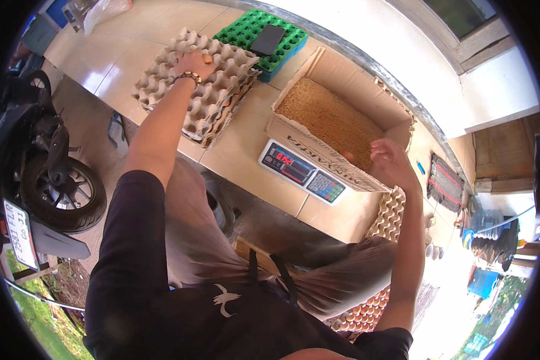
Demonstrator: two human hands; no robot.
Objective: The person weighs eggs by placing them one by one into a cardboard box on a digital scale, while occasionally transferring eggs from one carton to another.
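Note:
My left hand (193, 66), with a beaded bracelet at its wrist, is over a stack of grey cardboard egg trays (222, 84). Its fingers close around a brown egg (207, 59), which shows beside the thumb. Some eggs peek out between the stacked layers. At the near right edge of an open cardboard box (396, 111), my right hand (392, 161) hangs with loosely bent fingers and nothing visible in it. Brown grain-like filling (324, 108) covers the box's inside, and a single egg (347, 156) lies on it near the right hand.
A digital scale (303, 171) with a lit red display stands before the box. Behind the tray stack, a dark phone (268, 39) lies on green plastic egg trays (240, 27). More cardboard trays (385, 217) are at the right, eggs (366, 312) lower down. A motorbike (60, 174) stands left.

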